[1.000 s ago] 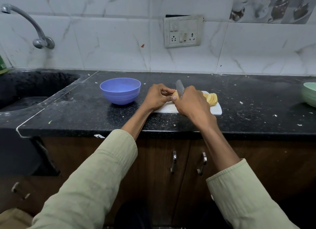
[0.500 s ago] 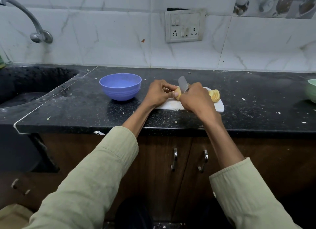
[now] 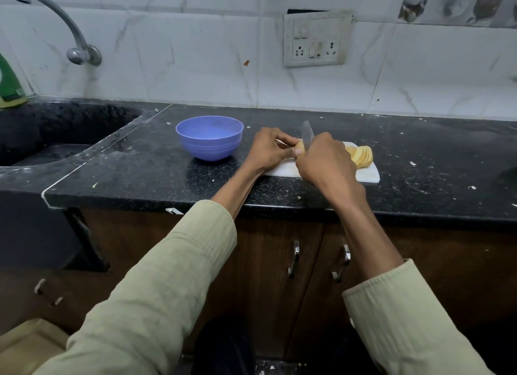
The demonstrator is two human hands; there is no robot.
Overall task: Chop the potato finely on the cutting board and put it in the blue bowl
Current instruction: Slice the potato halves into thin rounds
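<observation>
Head view. Blue bowl [image 3: 209, 137]: upright on the black countertop [image 3: 140, 176], midway between back wall and front edge, just left of the cutting board; its visible interior shows nothing inside. Cutting board [image 3: 366, 174]: white, flat on the countertop to the right of the bowl, mostly covered by both hands. Potato slices [image 3: 362, 156]: a leaning row of pale yellow rounds at the board's right end, just beyond the right hand. Uncut potato end [image 3: 299, 146]: on the board between the two hands. Left hand [image 3: 267, 151]: fingers curled over the uncut end, thumb tip against it, pinning it to the board. Right hand [image 3: 326, 162]: closed in a fist round the knife handle, which is hidden inside the grip. Knife [image 3: 307, 134]: blade rises above the right hand, edge set against the uncut end. Sink [image 3: 56, 134]: recessed at the countertop's left end; tap [image 3: 70, 36] on the wall above it.
</observation>
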